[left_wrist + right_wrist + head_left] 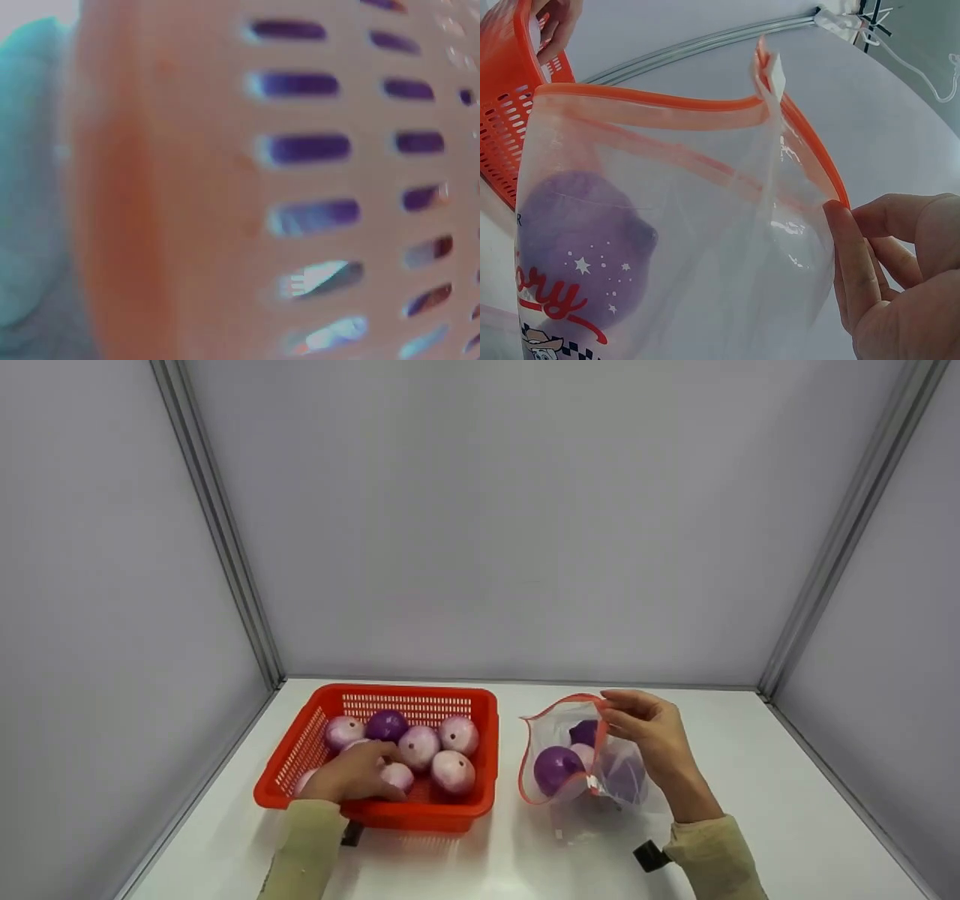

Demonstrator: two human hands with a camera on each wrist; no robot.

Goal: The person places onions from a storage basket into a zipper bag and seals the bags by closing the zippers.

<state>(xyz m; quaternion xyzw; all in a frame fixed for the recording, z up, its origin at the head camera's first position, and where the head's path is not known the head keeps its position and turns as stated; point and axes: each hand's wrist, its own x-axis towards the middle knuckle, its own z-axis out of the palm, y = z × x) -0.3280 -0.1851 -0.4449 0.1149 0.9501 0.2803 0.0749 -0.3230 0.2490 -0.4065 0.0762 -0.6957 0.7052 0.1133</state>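
My left hand [356, 774] reaches into the red plastic basket [489, 769], its fingers and thumb round a pale pink, onion-like ball [397, 778]. Several similar balls lie about it, among them a deep purple one [387, 726]. The left wrist view shows mostly the basket's slotted wall [202, 187], so the grip is hidden there. My right hand [652, 735] pinches the orange-red rim of a clear zip bag [705, 101] between thumb and fingers, and the mouth stands open. Inside the bag are purple balls [558, 770] and a pale one.
Basket and bag stand side by side on a white table [757, 780], a gap between them. Grey-white panels [525, 547] rise behind and on both sides. Small black blocks [650, 856] sit by the wrists. A white cable [915, 75] shows in the right wrist view.
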